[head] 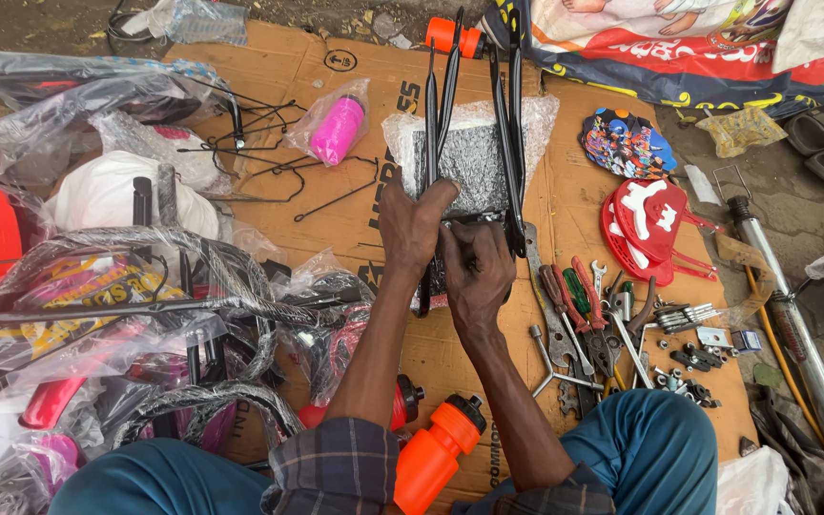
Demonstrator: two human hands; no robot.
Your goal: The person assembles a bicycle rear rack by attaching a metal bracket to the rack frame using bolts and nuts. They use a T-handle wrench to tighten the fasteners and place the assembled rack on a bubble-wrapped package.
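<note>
Seen from the head camera, looking straight down. Left hand [416,221] gripping the lower end of a black metal rack [474,114], fingers curled tight around its thin bars. Right hand [477,272] just beside it, touching it, fingers bent in and pressing on the same end of the rack, maybe pinching a small part, hard to tell since the fingers hide it. Rack lying flat on a big brown cardboard sheet [307,72], its long bars pointing away, with a crinkly clear plastic wrap [474,157] under it. Pink bottle [338,129] in a clear bag off to the left, near a bunch of thin black wire pieces [269,157]. Orange bottle [436,453] close to the knees. Pile of tools [579,315], pliers and wrenches, to the right of the hands. Red plastic parts [646,229] farther right. Bagged bike parts [135,315] heaped on the left.
</note>
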